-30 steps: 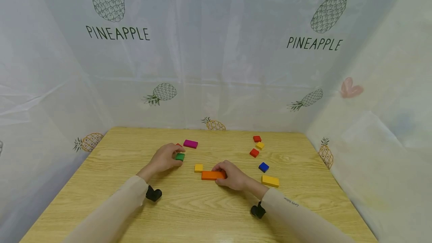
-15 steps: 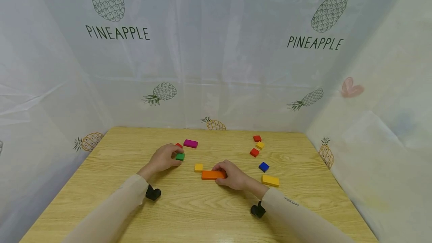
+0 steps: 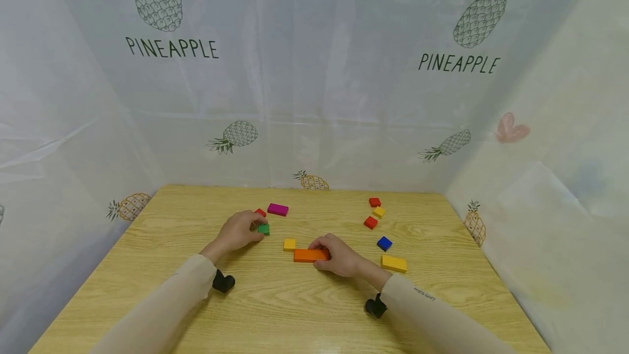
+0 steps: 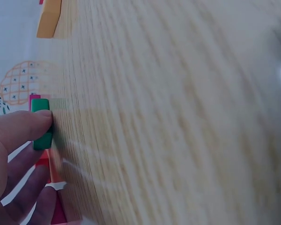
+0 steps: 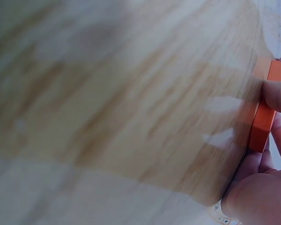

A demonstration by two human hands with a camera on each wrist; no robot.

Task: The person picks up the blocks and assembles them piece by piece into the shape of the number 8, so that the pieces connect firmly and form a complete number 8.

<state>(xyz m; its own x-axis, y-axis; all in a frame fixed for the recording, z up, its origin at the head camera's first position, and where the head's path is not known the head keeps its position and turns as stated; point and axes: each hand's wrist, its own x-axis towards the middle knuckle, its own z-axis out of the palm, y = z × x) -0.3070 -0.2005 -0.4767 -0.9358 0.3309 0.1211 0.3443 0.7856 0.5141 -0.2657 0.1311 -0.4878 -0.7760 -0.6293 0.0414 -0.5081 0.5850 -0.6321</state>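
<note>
In the head view, a green block (image 3: pixel 263 229) lies at the fingertips of my left hand (image 3: pixel 238 230). The left wrist view shows the thumb (image 4: pixel 40 121) pressed on this block's face, other fingers behind it. My right hand (image 3: pixel 339 256) grips the right end of a long orange block (image 3: pixel 307 255), thumb on the near side and fingers on the far side. A small yellow block (image 3: pixel 290 245) sits just beyond the orange block's left end. Partly covered behind the left hand is a red block (image 3: pixel 260 212), with a magenta block (image 3: pixel 278 210) right of it.
Farther right on the wooden table (image 3: pixel 275 310) lie a blue block (image 3: pixel 384 243), a long yellow block (image 3: pixel 393 263), two red blocks and a small yellow block (image 3: pixel 378 212). A pineapple-print cloth (image 3: pixel 314 97) hangs behind and along the sides.
The green block has shifted slightly right and turned a little, showing more beyond the left fingertips. The right hand and orange block stay put.
</note>
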